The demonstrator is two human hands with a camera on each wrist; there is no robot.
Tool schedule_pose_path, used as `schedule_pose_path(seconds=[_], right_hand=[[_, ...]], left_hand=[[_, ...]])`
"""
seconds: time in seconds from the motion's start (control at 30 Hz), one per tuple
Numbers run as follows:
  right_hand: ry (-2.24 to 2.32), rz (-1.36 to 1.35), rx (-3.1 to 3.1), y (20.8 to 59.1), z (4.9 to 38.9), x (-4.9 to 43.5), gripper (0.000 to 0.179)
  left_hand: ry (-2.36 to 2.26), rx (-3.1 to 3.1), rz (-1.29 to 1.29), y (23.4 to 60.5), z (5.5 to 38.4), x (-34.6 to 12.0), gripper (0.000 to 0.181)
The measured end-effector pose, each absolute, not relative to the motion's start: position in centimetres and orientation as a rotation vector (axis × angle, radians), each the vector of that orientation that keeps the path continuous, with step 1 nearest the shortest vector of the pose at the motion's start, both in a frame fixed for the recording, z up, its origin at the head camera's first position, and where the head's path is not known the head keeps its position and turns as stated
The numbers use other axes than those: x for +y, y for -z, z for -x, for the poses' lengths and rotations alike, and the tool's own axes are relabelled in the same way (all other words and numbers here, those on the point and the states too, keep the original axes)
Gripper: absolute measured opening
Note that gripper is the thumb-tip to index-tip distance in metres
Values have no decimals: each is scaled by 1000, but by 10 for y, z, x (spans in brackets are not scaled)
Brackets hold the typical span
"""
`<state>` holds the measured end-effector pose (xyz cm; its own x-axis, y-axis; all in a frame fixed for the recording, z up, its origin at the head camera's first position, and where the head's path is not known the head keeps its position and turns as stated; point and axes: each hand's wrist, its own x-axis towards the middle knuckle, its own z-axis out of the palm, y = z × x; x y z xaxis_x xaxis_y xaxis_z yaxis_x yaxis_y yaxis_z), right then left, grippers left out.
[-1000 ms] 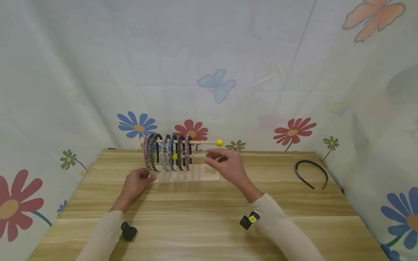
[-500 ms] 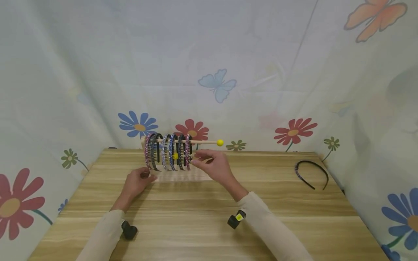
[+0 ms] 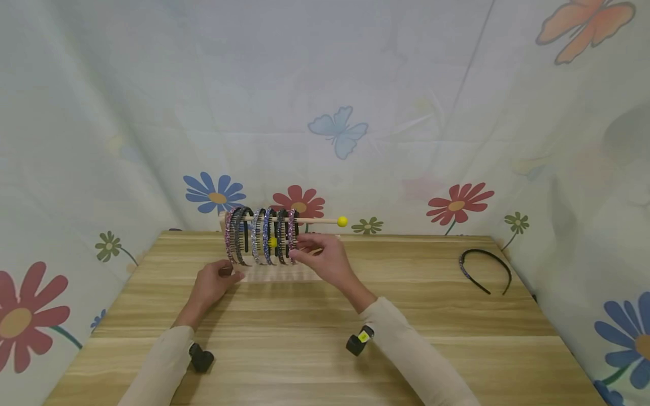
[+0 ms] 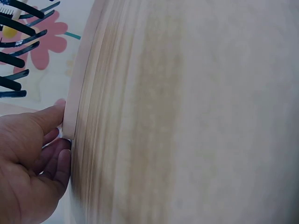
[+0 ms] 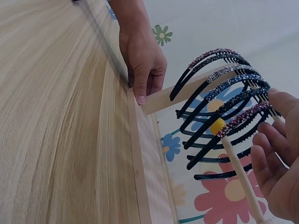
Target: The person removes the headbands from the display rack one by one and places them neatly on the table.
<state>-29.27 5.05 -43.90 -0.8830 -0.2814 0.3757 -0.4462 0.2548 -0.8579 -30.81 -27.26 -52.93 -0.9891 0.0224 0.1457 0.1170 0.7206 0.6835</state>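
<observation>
A wooden display stand bears several glittery toothed headbands, hung side by side on its upper rod. My left hand pinches the left front corner of the stand's base; in the left wrist view, the thumb lies on the base edge. At the row's right end, my right hand reaches the pink glitter headband, fingertips right at its band. From the right wrist view, the right thumb is close against that headband, fingers loosely bent with a gap below it.
Past the headbands, the upper rod ends in a yellow ball; another yellow ball shows among the bands. One loose black headband lies at the table's right. A flowered cloth hangs behind the wood-grain table.
My right hand has moved left, from beside the rod's end to the rightmost headband. The left hand stays on the base corner, and the headbands have hardly shifted.
</observation>
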Motion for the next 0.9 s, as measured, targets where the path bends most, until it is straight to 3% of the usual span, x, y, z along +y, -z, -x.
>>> schedule_pose_path(seconds=[0.43, 0.9], right_hand=[[-1732, -688, -2361, 441, 295, 42, 27], [-1685, -674, -2365, 440, 293, 45, 24]], left_hand=[[1111, -2780, 123, 530, 308, -273, 28], [1117, -2779, 116, 530, 308, -271, 32]])
